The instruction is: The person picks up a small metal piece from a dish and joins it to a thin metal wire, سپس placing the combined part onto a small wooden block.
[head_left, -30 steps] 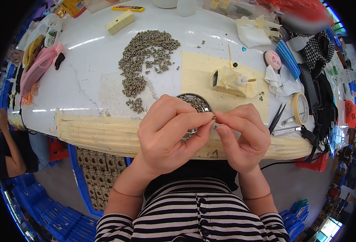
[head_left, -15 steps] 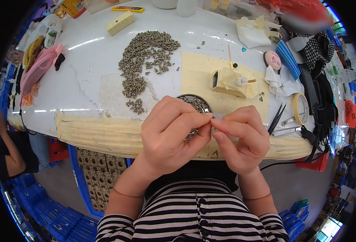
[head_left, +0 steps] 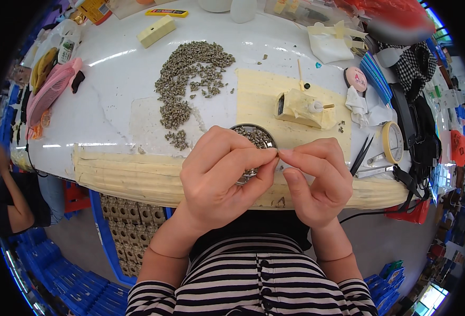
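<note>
My left hand (head_left: 219, 179) is closed in a pinch, thumb and forefinger pressed together. Whatever sits between those fingertips is too small to make out. My right hand (head_left: 319, 181) meets it, its forefinger tip touching the left fingertips. The right thumb stands apart from that forefinger, with nothing visible between them. Behind and partly under my left hand is a round metal dish (head_left: 275, 138) filled with small metal parts (head_left: 256, 136); my fingers hide its near side. Farther off, a large heap of the same small metal parts (head_left: 190, 68) lies spread on the white table.
Tape covers the table's front edge (head_left: 132, 171). To the right stand a tape-wrapped block (head_left: 301, 108), black tweezers (head_left: 362, 156) and a tape roll (head_left: 392, 142). A blue crate of metal blocks (head_left: 129, 226) is below left. Another person's arm (head_left: 13, 195) shows at far left.
The right thumb has moved away from its forefinger and slightly right. My left hand has shifted a little left, still pinching, and the forefinger tips still meet.
</note>
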{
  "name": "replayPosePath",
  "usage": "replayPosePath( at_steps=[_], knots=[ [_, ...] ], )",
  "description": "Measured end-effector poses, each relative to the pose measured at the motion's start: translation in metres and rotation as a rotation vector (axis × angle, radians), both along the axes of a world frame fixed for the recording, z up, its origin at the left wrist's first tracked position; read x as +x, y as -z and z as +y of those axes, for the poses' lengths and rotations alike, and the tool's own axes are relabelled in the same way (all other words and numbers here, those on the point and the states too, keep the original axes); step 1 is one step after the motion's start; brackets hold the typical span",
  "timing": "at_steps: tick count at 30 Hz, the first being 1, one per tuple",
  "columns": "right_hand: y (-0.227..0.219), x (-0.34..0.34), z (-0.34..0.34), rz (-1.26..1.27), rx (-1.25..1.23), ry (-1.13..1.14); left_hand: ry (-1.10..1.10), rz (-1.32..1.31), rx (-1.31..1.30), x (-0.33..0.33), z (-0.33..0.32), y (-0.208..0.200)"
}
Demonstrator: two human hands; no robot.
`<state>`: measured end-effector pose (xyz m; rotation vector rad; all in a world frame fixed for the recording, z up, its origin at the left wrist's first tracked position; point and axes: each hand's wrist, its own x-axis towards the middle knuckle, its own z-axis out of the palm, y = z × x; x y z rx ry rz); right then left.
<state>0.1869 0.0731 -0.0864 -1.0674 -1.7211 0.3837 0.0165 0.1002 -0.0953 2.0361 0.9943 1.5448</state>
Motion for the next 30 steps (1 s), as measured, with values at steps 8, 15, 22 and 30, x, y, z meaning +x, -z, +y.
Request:
replayPosePath(
  at_steps=[8,15,22,30],
  knots=[
    [0.0048,0.0024,-0.0012,0.228,-0.315,-0.087,0.100,0.013,0.079,-0.0035,0.0034,0.0003],
    [0.0059,0.0056,-0.0025,0.331,-0.396,-0.168,0.114,0.021,0.044,-0.0023,0.0025,-0.0032],
    [0.0058,0.0054,-0.0038,0.418,-0.401,-0.144,0.125,0.022,0.064,-0.0021,0.0039,-0.0012],
    [0.0075,0.0054,-0.0034,0.377,-0.364,-0.123,0.132,0.043,0.052,-0.0012,0.0029,-0.0023]
  ],
)
